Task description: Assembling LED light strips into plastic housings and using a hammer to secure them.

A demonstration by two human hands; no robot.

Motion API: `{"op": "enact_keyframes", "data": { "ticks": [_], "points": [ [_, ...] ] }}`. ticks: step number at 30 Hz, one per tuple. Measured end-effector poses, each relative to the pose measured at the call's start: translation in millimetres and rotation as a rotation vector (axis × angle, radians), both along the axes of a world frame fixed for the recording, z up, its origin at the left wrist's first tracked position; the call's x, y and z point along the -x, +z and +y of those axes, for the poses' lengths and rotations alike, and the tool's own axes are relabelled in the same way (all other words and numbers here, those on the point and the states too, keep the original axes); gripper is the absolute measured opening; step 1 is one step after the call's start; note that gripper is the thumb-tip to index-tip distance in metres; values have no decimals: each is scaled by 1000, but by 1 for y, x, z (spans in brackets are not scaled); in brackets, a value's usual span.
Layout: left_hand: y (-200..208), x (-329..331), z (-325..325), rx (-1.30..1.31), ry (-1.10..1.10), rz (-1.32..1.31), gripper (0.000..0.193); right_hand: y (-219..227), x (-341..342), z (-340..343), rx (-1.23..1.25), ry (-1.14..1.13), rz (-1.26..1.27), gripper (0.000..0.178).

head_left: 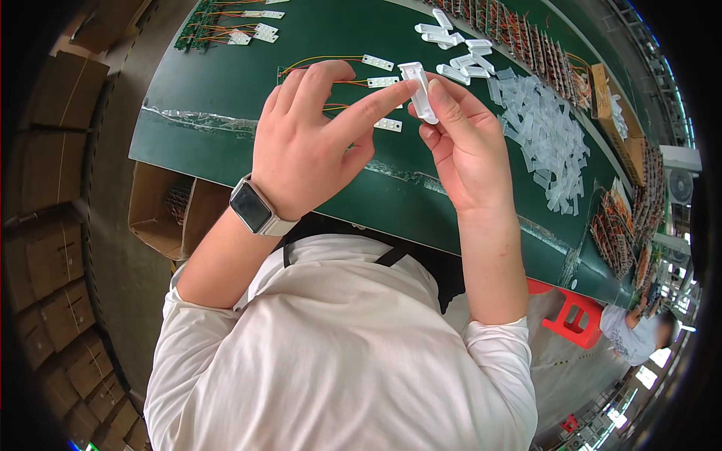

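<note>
Bright even light, glare on clear tape (201,118), bent edges, black corners

The casing (423,104) I hold is glossy white, and so are the loose casings (441,37) beyond. My table (203,150) is deep green, streaked with silvery tape (199,117). The 3 nearest boards (388,125) are white with pale yellow dots, their wires (323,59) red and yellow. My watch (251,210) has a black face and pale beige strap (280,227); my shirt (338,338) is off-white, the stool (574,318) bright red.

Left grip (310,139) points (right grip (468,143) pinches).
</note>
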State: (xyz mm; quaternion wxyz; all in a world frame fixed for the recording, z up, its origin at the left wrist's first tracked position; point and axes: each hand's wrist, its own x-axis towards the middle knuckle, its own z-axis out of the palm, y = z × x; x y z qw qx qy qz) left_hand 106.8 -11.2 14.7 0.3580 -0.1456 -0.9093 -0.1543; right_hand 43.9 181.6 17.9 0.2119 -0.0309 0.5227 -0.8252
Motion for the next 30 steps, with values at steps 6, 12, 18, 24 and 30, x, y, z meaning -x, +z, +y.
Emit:
{"op": "enact_keyframes", "data": {
  "ticks": [6, 12, 18, 24, 30],
  "points": [
    [1, -5, 5, -87, -175, -83, 48, -1, -1, 9, -42, -49, 12, 34],
    [6, -16, 3, -201, -121, -187, 27, -1, -4, 7, -46, -64, 59, 35],
    [5, -28, -13, -171, -199, -366, 30, -12, 3, 16, -88, -86, 169, 34],
    [-27, -35, -24, -31, 107, -401, 36, -46, -4, 35, -968, 36, 509, 21],
    [-64, -16, -16, -35, 176, -333, 23, -68, -8, 40, -1087, -71, 1038, 11]
  ]
}}
